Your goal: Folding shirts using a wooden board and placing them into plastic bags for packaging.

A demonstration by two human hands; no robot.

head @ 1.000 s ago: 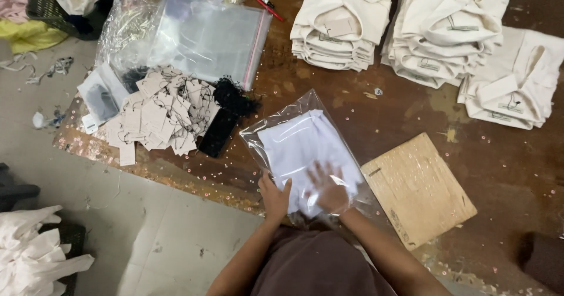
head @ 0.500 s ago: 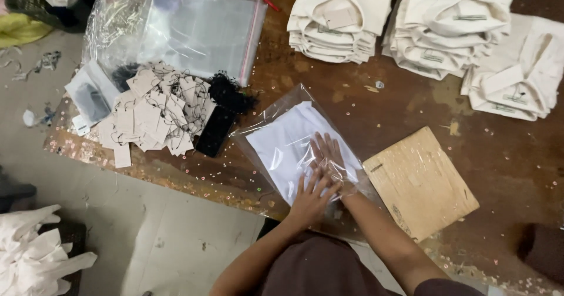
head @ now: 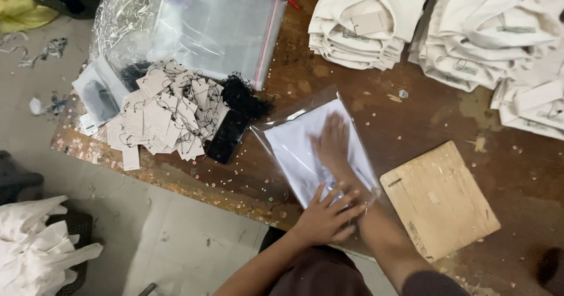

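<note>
A clear plastic bag (head: 282,128) with a folded white garment (head: 296,149) inside lies on the brown table (head: 423,111), right in front of me. My right hand (head: 333,143) lies flat on the middle of the bag, fingers stretched out and pointing away from me. My left hand (head: 326,213) rests on the bag's near end with fingers spread, beside my right wrist. Neither hand grips anything.
Left of the bag lie a black phone (head: 229,136) and a heap of paper tags with black strings (head: 161,116). Clear zip bags (head: 217,28) lie behind them. A cardboard board (head: 439,199) sits at the right. Stacks of folded cream garments (head: 370,19) (head: 499,31) line the far side.
My right hand has slid away from me, from the bag's near end to its middle. My left hand has shifted right onto the near end.
</note>
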